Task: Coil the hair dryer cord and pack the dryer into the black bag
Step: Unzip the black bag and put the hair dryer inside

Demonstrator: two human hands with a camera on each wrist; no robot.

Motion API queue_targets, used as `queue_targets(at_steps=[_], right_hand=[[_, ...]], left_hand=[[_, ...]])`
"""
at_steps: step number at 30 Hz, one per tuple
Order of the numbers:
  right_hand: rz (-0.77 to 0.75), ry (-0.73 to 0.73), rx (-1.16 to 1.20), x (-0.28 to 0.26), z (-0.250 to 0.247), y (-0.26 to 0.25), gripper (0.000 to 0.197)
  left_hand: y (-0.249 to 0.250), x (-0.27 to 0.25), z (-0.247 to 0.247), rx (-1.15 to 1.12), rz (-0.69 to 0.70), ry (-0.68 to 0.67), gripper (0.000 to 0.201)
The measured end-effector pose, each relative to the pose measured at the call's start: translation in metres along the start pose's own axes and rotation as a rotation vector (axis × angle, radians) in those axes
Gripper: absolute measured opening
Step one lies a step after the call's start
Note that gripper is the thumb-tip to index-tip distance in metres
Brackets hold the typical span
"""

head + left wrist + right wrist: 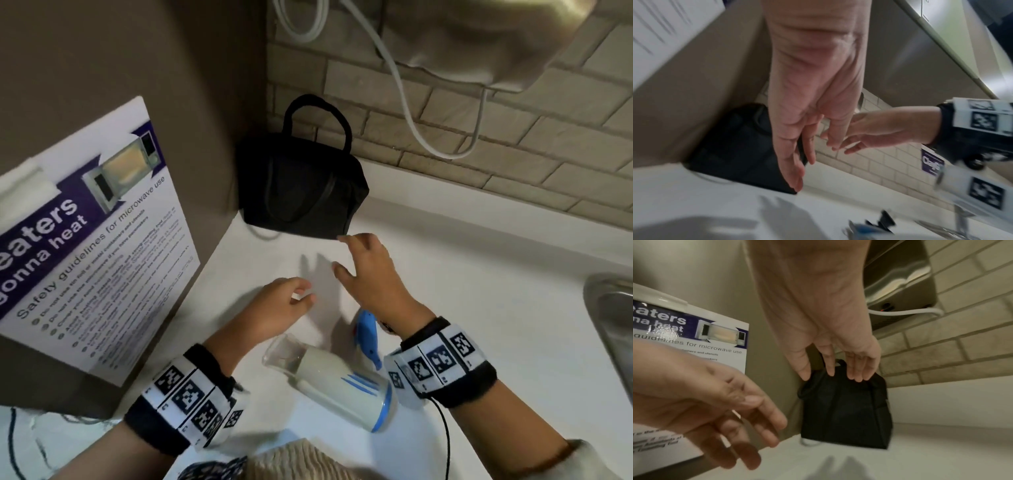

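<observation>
The black bag (301, 185) stands zipped in the counter's back corner, handles up; it also shows as the black bag (735, 146) and the black bag (844, 410). The white and blue hair dryer (342, 387) lies on the white counter between my wrists, its blue handle (368, 339) folded. Its cord is mostly hidden. My right hand (346, 255) hovers just in front of the bag with fingers spread, holding nothing. My left hand (301, 294) hangs beside it, fingers relaxed and empty. The right wrist view shows my right fingers (857, 369) near the bag's top, apart from it.
A microwave with a safety poster (96, 246) walls off the left. A steel sink (613, 325) sits at the right edge. A metal wall unit (479, 41) with a white cord (404, 102) hangs above the brick wall. A thin white cable (263, 234) lies by the bag's base.
</observation>
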State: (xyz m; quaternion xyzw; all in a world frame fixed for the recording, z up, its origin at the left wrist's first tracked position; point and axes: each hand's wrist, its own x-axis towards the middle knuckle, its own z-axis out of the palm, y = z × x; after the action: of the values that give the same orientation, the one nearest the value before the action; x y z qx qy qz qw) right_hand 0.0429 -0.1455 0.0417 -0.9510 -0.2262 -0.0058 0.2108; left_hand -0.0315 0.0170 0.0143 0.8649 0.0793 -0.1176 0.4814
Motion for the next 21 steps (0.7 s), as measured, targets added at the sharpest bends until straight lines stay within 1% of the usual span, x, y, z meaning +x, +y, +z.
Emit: queue_targets(at_steps=[2, 3, 6, 8, 10, 12, 13, 16, 18, 21], right_hand=[[-0.066, 0.073, 0.048, 0.027, -0.007, -0.016, 0.052], [-0.074, 0.109, 0.071, 0.042, -0.011, -0.023, 0.052], [-0.031, 0.172, 0.061, 0.089, -0.020, -0.032, 0.058], [0.014, 0.154, -0.017, 0.111, -0.023, -0.033, 0.060], [0.051, 0.094, -0.077, 0.125, -0.024, -0.032, 0.062], [0.076, 0.038, -0.114, 0.134, -0.022, -0.028, 0.063], [0.070, 0.037, -0.132, 0.136, -0.019, -0.026, 0.061], [-0.005, 0.133, -0.133, 0.138, -0.013, -0.021, 0.045], [-0.028, 0.202, -0.106, 0.135, -0.012, -0.020, 0.035], [-0.103, 0.269, -0.086, 0.123, -0.016, -0.017, 0.030]], left_hand=[[-0.003, -0.006, -0.014, 0.019, 0.020, 0.068, 0.038], [-0.005, -0.010, -0.020, 0.030, 0.029, 0.103, 0.037], [-0.014, -0.022, -0.033, 0.048, 0.060, 0.211, 0.032], [-0.019, -0.031, -0.039, 0.052, 0.067, 0.257, 0.031], [-0.024, -0.040, -0.043, 0.077, 0.062, 0.292, 0.031], [-0.029, -0.048, -0.047, 0.095, 0.050, 0.319, 0.030], [-0.030, -0.050, -0.049, 0.096, 0.046, 0.329, 0.029], [-0.030, -0.054, -0.057, 0.083, 0.043, 0.364, 0.028], [-0.026, -0.056, -0.061, 0.080, 0.056, 0.388, 0.027], [-0.020, -0.058, -0.066, 0.087, 0.102, 0.464, 0.026]])
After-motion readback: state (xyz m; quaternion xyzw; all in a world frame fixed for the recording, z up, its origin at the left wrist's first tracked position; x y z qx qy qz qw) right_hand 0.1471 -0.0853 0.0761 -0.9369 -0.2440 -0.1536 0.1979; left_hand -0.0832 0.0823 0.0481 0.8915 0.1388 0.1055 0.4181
